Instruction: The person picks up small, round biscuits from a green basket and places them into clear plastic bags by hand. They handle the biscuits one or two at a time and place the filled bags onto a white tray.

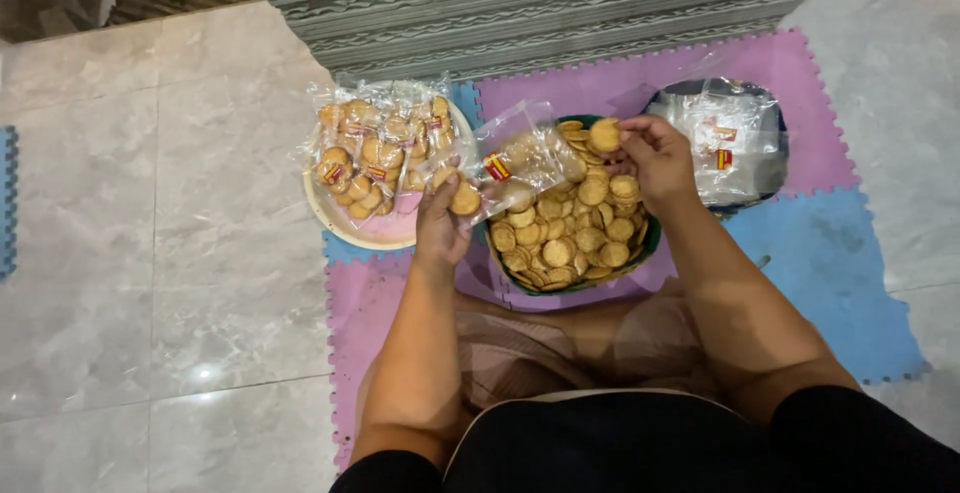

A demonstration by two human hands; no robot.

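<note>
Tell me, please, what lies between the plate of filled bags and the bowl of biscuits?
In the head view, the left hand holds a clear bag there, between plate and bowl.

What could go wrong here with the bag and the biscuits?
1. The left hand holds the clear plastic bag by one end only; it lies sideways over the green bowl, so biscuits already inside might slide out.
2. The right hand pinches a round biscuit at the fingertips; it could slip or crack.
3. The filled bags are heaped on the pale plate; one may slide off.
</note>
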